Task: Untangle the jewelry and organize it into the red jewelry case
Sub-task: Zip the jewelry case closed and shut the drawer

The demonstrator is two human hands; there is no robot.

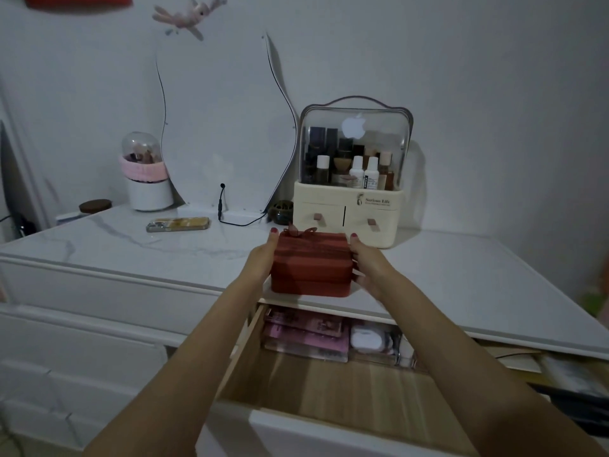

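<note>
The red jewelry case, closed and topped with a small ribbon bow, sits at the front edge of the white marble dresser top. My left hand presses flat against its left side. My right hand holds its right side, fingers wrapped round the edge. Both hands carry the case between them. No loose jewelry shows.
Below the case a dresser drawer stands open, with pink packets and a clear box at its back. A cream cosmetics organizer stands right behind the case. A phone, a cable, a mirror and a brush holder are on the left.
</note>
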